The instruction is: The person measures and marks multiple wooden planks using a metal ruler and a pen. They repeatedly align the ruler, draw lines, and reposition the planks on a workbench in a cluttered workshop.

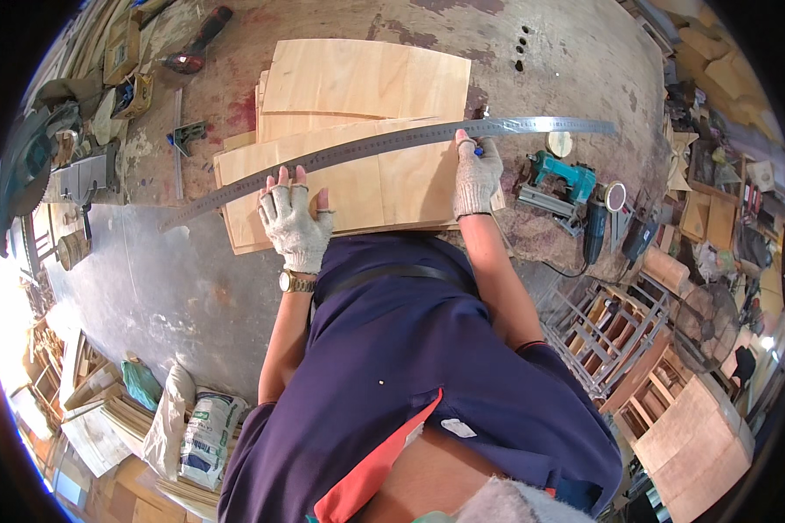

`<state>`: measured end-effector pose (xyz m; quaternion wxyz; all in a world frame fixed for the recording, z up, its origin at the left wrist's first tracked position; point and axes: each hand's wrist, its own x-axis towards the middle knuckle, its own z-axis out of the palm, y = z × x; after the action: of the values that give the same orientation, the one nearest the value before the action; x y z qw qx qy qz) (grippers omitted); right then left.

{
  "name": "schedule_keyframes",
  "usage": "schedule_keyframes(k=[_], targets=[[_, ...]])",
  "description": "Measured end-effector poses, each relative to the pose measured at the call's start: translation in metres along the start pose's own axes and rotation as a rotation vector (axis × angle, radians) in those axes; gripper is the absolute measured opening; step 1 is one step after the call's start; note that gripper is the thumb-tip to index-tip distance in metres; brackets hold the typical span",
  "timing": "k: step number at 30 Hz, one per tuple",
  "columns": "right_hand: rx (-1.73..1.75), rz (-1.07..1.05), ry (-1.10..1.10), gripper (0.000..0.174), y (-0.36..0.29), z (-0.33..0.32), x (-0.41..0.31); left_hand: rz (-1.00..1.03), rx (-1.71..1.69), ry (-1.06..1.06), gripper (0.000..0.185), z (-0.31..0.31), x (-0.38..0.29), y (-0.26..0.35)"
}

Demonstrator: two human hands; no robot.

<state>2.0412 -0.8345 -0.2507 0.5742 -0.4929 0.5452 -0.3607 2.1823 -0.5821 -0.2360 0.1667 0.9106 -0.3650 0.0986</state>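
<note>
A long steel ruler (373, 140) lies slantwise across a stack of pale plywood panels (347, 196), and its ends reach past both sides. My left hand (294, 225), in a fingerless knit glove, rests on the top panel with fingers spread. Its fingertips press the ruler's lower edge. At the stack's right edge, my right hand (477, 173), gloved the same way, has its thumb against the ruler and its other fingers curled. A small blue item (478, 151), perhaps a pen, shows between thumb and fingers. How far those fingers reach under the ruler is hidden. Another panel (366, 75) lies beyond the ruler.
A teal nail gun (562, 176) and a corded grinder (595, 229) lie on the worn workbench (582, 72) at right. A small clamp (188, 137) and a red-and-black tool (196, 49) lie left. A circular saw (26, 170) stands far left, a fan (705, 327) lower right.
</note>
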Motion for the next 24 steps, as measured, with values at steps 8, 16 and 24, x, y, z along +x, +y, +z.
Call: schedule_keyframes(k=[8,16,24], targets=[[0.294,0.25,0.037,0.005,-0.02,-0.011,-0.015,-0.012,-0.022,-0.003,0.052,0.001,-0.001,-0.002],[0.175,0.144,-0.061,0.003,-0.007,-0.006,-0.001,-0.021,-0.022,0.004,0.051,0.002,-0.001,-0.001],[0.127,0.15,-0.07,0.007,-0.009,-0.008,-0.001,-0.014,-0.01,0.017,0.05,0.004,-0.001,-0.001]])
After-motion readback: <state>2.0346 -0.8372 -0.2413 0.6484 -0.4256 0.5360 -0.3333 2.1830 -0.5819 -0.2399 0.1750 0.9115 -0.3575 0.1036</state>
